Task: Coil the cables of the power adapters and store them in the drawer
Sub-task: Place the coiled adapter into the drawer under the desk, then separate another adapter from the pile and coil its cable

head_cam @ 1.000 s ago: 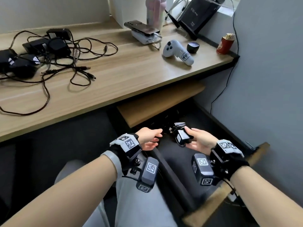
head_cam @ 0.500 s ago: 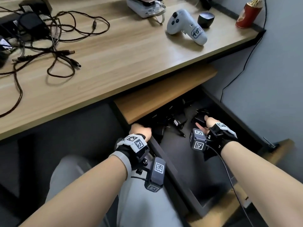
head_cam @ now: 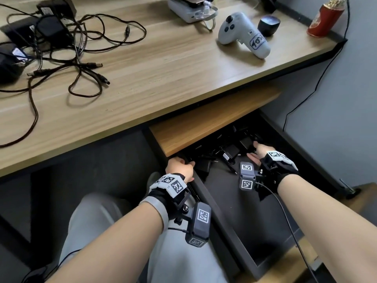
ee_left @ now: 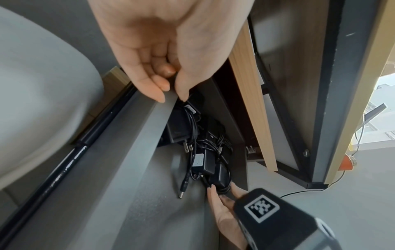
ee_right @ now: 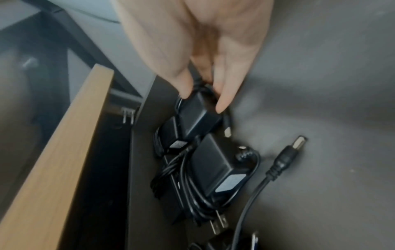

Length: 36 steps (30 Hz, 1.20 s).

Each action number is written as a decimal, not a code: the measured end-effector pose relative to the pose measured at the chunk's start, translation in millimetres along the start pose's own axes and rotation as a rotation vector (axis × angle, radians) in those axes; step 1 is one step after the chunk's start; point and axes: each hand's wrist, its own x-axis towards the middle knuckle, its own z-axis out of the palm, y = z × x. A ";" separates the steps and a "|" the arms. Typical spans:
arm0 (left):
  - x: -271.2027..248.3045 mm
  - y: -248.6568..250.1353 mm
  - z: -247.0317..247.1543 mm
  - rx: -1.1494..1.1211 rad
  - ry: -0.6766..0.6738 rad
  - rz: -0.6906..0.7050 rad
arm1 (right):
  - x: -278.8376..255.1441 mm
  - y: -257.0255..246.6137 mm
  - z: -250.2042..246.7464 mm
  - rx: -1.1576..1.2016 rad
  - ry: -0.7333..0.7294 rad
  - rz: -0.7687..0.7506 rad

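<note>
Moved: right hand [head_cam: 260, 153] now deeper at the back of the open dark metal drawer [head_cam: 240, 203] than half a second ago; left hand [head_cam: 179, 166] unchanged on the drawer's side wall.
Held item: matte black plastic power adapter, boxy, cable wrapped round its body [ee_right: 198, 113]; sits on the drawer floor at the back, right hand's thumb and fingers [ee_right: 224, 99] pinching its near end.
Stored pile: more coiled black adapters [ee_left: 205, 162] beside it, touching, metal plug prongs exposed; one loose barrel plug on a thin black cable [ee_right: 284, 160] lies on the bare floor just beside them.
Left grip: thumb inside, fingers outside, clamped over the thin grey wall edge [ee_left: 169, 101].
Obstruction: wood-faced panel [head_cam: 204, 123] under the desktop overhangs the drawer's rear, hiding part of the pile from the head view.
Desk: light wood-grain laminate top [head_cam: 163, 68]; uncoiled black adapters with tangled cables [head_cam: 51, 37] at far left.
Other: grey handheld controller [head_cam: 242, 33], small dark round puck [head_cam: 268, 24], red can [head_cam: 324, 19], white device [head_cam: 191, 11].
Pose: both forearms reach forward, tagged wrist cameras strapped on.
</note>
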 end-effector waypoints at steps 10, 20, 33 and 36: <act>-10.1 6.7 -11.8 0.082 -0.119 0.015 | -42.6 -12.4 -22.7 -0.104 0.006 -0.064; -94.2 71.4 -96.7 0.499 -0.581 0.249 | -168.5 -62.5 26.6 -0.141 -0.290 -0.565; -108.7 138.7 -275.5 0.065 -0.032 0.663 | -297.7 -71.3 175.2 -0.341 -0.757 -0.698; -95.3 138.5 -306.1 0.000 0.046 0.618 | -312.1 -70.6 208.4 -0.418 -0.797 -0.696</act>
